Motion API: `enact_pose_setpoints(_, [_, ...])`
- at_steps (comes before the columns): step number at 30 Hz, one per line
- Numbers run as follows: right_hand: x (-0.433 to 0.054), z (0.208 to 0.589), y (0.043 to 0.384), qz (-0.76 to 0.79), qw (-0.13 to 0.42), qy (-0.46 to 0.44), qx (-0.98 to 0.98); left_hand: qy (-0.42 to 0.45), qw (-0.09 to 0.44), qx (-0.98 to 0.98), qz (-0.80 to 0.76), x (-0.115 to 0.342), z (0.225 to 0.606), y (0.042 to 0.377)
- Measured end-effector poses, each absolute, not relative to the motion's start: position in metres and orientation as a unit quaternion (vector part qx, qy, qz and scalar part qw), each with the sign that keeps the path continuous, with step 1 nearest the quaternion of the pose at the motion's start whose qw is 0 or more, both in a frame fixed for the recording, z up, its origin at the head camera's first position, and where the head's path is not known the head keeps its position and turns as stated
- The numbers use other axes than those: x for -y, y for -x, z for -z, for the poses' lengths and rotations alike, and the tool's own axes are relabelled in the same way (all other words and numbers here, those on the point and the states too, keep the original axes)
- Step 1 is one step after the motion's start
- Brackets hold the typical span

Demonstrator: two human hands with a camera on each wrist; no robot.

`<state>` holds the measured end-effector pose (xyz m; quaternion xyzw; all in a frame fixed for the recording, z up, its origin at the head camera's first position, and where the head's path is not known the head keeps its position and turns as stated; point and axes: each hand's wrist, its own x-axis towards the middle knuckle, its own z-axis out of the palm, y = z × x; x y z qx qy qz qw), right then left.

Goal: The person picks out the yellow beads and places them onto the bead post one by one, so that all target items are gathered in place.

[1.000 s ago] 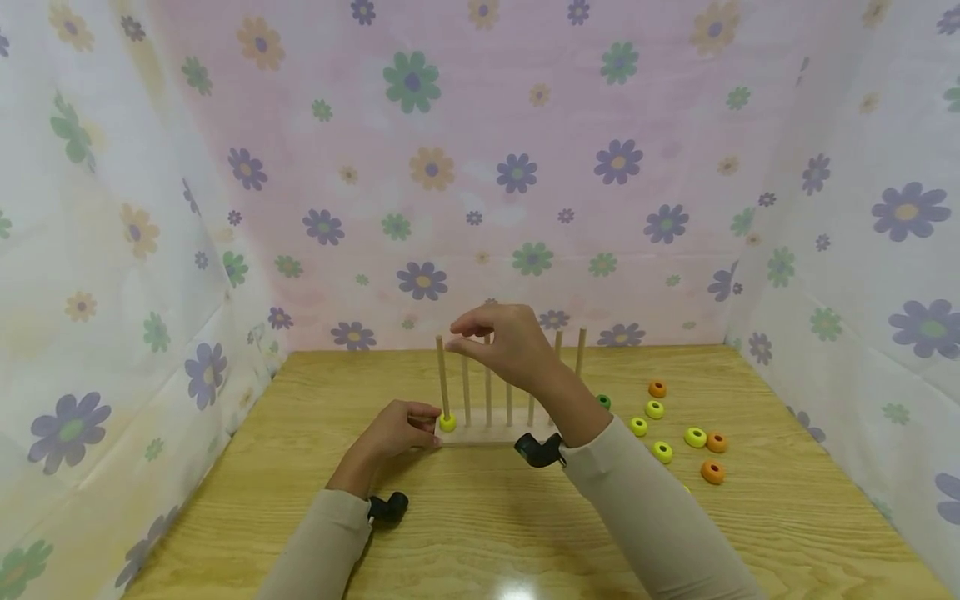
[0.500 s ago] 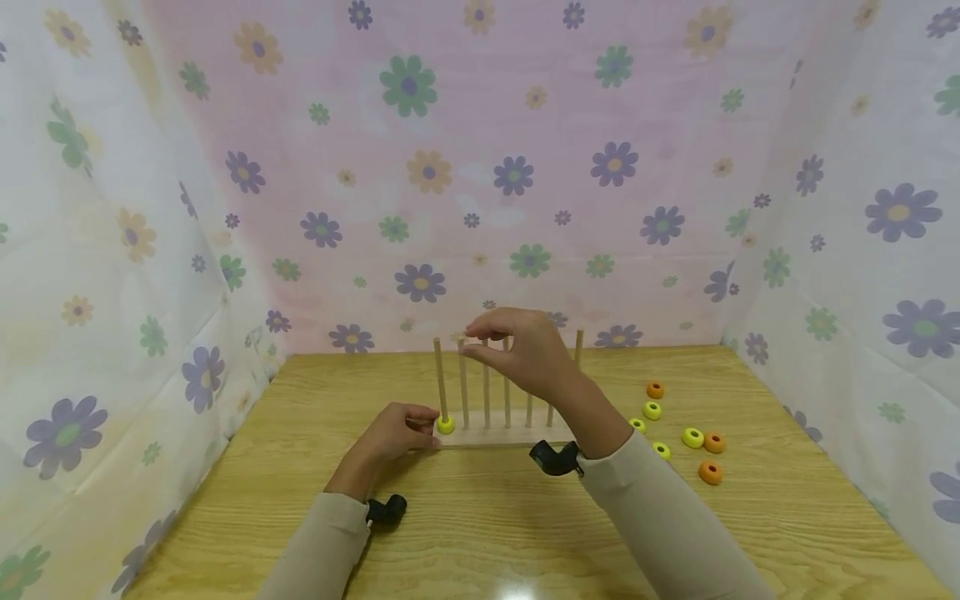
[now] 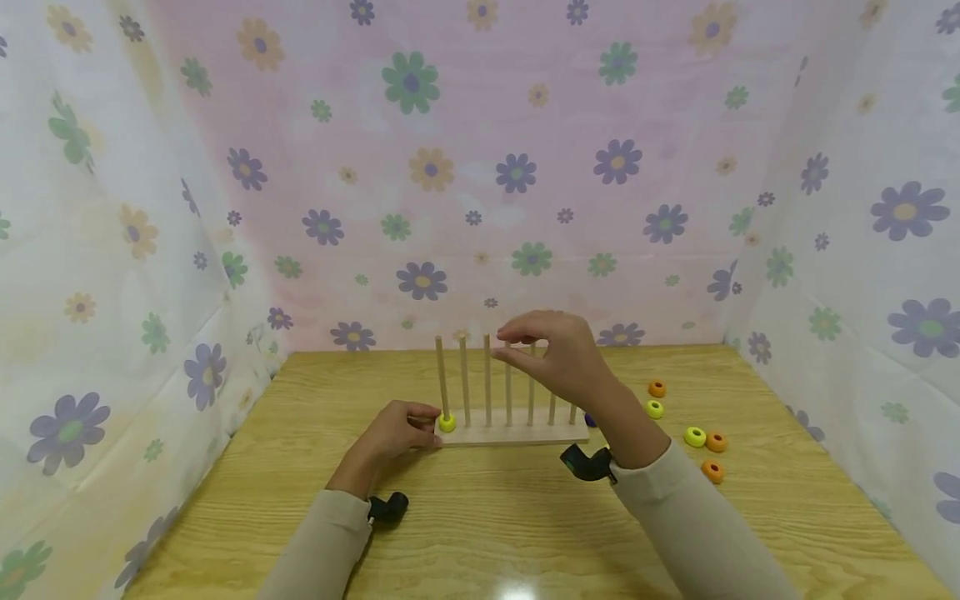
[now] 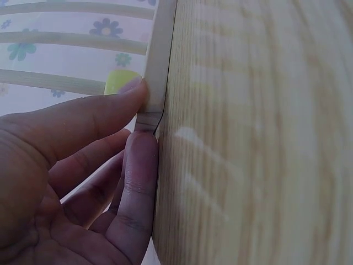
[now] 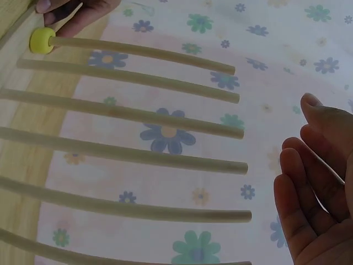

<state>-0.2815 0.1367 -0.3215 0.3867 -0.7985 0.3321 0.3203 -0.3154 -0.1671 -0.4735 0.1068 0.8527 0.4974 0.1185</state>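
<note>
A wooden peg stand (image 3: 510, 434) with a row of several upright pegs stands on the table. At the foot of its leftmost peg sits a yellow ring (image 3: 447, 423). My left hand (image 3: 392, 432) holds the stand's left end; in the left wrist view, the thumb and a finger of that left hand (image 4: 83, 182) touch the end of the wooden base (image 4: 159, 61). Near the tops of the middle pegs hovers my right hand (image 3: 561, 352). Nothing is between its fingers, which appear loosely bent and apart from the pegs in the right wrist view.
Right of the stand lie loose rings: several orange and yellow ones, such as an orange ring (image 3: 713, 472) and a yellow ring (image 3: 694, 437). Beside the stand's right end a purple ring (image 3: 590, 420) is partly hidden by my right wrist. Flowered cloth (image 3: 480, 167) encloses the table.
My right hand has moved rightward along the peg tops, from near the leftmost peg to the middle ones. The left hand and the yellow ring on the peg have stayed put.
</note>
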Motion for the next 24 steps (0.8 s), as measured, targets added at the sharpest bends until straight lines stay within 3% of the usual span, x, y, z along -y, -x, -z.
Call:
enact_pose_setpoints(12, [-0.161, 0.339, 0.276, -0.324, 0.292, -0.359, 0.825, -0.113, 0.115, -0.854, -0.495, 0.167, 0.475, 0.316])
enact_pose_setpoints(24, [-0.19, 0.353, 0.272, -0.339, 0.319, -0.361, 0.808, -0.111, 0.114, -0.854, -0.495, 0.167, 0.477, 0.317])
